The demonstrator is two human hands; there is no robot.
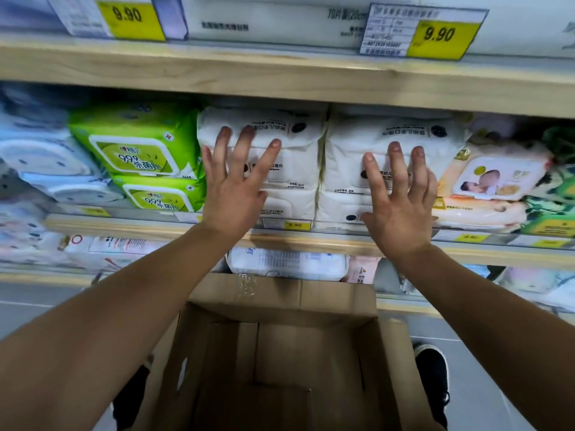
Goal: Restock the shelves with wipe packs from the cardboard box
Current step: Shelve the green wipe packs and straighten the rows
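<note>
Two stacks of white wipe packs stand side by side on the middle shelf [217, 236]. My left hand [236, 185] lies flat with spread fingers against the left stack [295, 141]. My right hand [401, 197] lies flat with spread fingers against the right stack [351, 141]. Neither hand grips anything. Below my arms the brown cardboard box [280, 362] stands open on the floor, and I see no packs inside it.
Green wipe packs [137, 150] sit left of the white stacks and a pale orange pack [494, 181] sits right. The upper shelf [280, 76] carries yellow 9.90 price tags. A lower shelf holds more packs [289, 262]. My black shoes [432, 374] flank the box.
</note>
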